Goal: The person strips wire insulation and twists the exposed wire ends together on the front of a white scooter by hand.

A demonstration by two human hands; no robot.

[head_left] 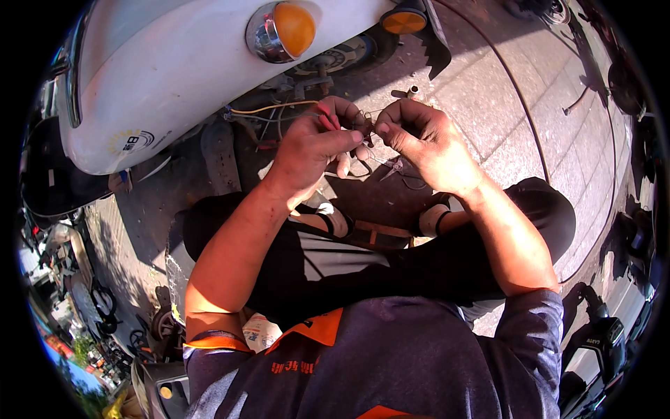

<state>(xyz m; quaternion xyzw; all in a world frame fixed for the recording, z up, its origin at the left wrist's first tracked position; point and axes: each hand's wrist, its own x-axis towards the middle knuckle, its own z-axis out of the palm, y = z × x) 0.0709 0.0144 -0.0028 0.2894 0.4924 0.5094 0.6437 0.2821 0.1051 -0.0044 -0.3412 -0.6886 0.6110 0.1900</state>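
Note:
My left hand and my right hand are close together in front of me, thumbs and fingertips pinched. Between the fingertips run thin wires, partly hidden by the fingers. A red piece, perhaps a tool handle or a connector, shows against my left hand; its kind is unclear. From the white vehicle's underside, a yellow wire and paler ones stretch to my left hand. Below the hands, a small tool or part with thin metal arms lies near the ground, too small to name.
The white vehicle body with an orange lamp fills the upper left, above a wheel. A dark hose curves over the paving at right. Another vehicle's black handlebar stands at lower right. My knees spread below my hands.

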